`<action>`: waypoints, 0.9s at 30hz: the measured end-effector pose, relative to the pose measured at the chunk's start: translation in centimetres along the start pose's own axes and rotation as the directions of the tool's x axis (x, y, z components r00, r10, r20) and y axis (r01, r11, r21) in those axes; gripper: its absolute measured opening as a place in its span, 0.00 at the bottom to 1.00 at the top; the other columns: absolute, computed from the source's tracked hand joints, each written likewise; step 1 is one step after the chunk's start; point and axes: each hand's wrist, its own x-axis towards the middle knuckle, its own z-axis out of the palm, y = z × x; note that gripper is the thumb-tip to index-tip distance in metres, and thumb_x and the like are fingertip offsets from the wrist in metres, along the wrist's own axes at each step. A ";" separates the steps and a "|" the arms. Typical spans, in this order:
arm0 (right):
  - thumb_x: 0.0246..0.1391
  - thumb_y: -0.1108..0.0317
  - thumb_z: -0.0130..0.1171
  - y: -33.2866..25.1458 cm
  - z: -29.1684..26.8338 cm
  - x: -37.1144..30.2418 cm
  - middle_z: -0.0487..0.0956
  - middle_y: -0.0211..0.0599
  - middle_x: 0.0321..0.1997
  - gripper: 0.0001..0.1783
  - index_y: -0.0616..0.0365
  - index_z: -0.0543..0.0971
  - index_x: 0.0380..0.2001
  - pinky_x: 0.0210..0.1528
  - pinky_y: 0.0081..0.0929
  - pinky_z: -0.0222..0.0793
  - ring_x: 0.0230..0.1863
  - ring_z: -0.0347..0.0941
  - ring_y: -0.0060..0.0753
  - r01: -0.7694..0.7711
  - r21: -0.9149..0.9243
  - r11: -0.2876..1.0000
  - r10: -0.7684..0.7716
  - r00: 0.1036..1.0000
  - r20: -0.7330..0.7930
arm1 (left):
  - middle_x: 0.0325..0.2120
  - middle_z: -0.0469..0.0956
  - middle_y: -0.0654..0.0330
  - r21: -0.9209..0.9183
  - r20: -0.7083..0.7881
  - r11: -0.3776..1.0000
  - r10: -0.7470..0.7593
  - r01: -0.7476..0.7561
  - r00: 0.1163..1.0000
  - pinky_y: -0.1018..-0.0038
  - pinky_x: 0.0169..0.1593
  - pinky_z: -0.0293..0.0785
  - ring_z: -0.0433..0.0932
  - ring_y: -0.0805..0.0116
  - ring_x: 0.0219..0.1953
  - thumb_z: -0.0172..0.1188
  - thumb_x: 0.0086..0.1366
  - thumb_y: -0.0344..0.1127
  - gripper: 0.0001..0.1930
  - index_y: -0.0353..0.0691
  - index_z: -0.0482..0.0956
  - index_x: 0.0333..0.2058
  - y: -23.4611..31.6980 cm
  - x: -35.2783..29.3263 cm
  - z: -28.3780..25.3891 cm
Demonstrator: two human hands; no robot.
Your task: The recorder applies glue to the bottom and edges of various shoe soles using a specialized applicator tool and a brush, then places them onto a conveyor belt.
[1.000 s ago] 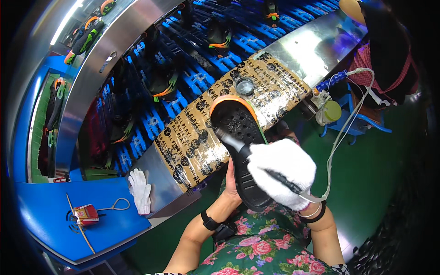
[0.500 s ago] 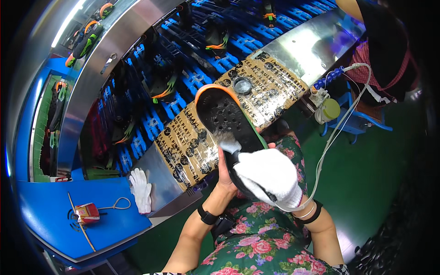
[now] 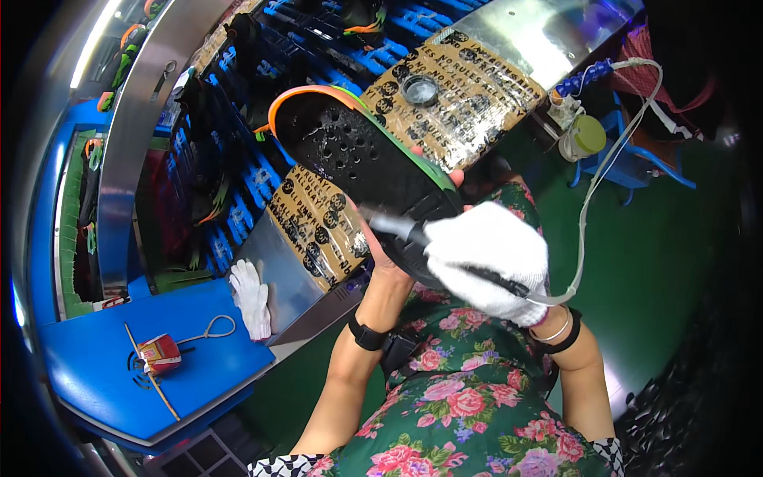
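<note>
My bare left grip (image 3: 380, 249) holds a long black, orange-and-green-edged shoe sole (image 3: 373, 179) at my twelve o'clock, holed end toward eleven. My white-gloved right grip (image 3: 486, 258) grasps a slim black-handled brush (image 3: 415, 230) across it.

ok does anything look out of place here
Slightly odd: a loose white glove lies at the edge of the blue table, while the left hand holding the black sole is bare and the right hand is gloved.

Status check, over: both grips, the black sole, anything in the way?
Left grip: bare, holding black sole. Right grip: closed round brush, contact with sole unclear. White glove hides part of sole.
</note>
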 end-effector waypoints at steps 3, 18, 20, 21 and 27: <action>0.44 0.75 0.74 -0.5 0.6 -1.0 0.87 0.40 0.40 0.15 0.55 0.87 0.39 0.43 0.38 0.78 0.39 0.84 0.44 -0.012 -0.054 0.998 0.018 0.993 0.115 | 0.67 0.63 0.34 -0.045 0.013 0.998 -0.048 0.048 0.999 0.32 0.63 0.68 0.69 0.33 0.65 0.49 0.60 0.81 0.53 0.54 0.50 0.75 0.4 -0.4 -0.5; 0.45 0.74 0.74 -1.7 0.1 -1.5 0.87 0.38 0.43 0.15 0.55 0.88 0.40 0.41 0.35 0.78 0.40 0.83 0.41 -0.137 0.271 0.953 0.098 0.983 0.153 | 0.65 0.66 0.37 0.019 0.137 0.995 -0.101 0.099 0.985 0.34 0.62 0.70 0.67 0.41 0.67 0.49 0.64 0.78 0.47 0.55 0.56 0.73 2.1 -0.3 -0.8; 0.44 0.76 0.75 -1.3 0.0 -1.6 0.87 0.40 0.43 0.16 0.55 0.87 0.40 0.42 0.34 0.78 0.39 0.83 0.42 -0.070 0.028 0.997 0.068 0.995 0.071 | 0.65 0.66 0.34 -0.038 0.148 0.993 -0.101 0.108 0.984 0.32 0.61 0.70 0.67 0.36 0.67 0.47 0.63 0.79 0.49 0.53 0.55 0.73 2.0 0.3 -0.8; 0.44 0.76 0.75 -0.8 0.0 -2.1 0.87 0.39 0.43 0.17 0.54 0.87 0.41 0.42 0.34 0.78 0.39 0.83 0.41 -0.040 -0.027 0.999 0.042 0.996 0.075 | 0.65 0.65 0.35 -0.017 0.063 0.999 -0.041 0.042 0.997 0.31 0.61 0.70 0.67 0.34 0.66 0.47 0.63 0.80 0.50 0.53 0.55 0.74 1.9 0.4 -0.5; 0.47 0.74 0.73 -1.5 -0.1 -2.3 0.87 0.38 0.43 0.15 0.55 0.87 0.41 0.41 0.34 0.78 0.40 0.83 0.40 -0.113 0.174 0.978 0.083 0.981 0.176 | 0.64 0.68 0.41 0.068 -0.041 0.998 0.018 -0.015 0.999 0.34 0.60 0.73 0.67 0.38 0.66 0.50 0.62 0.80 0.53 0.47 0.52 0.74 2.5 -0.1 -0.5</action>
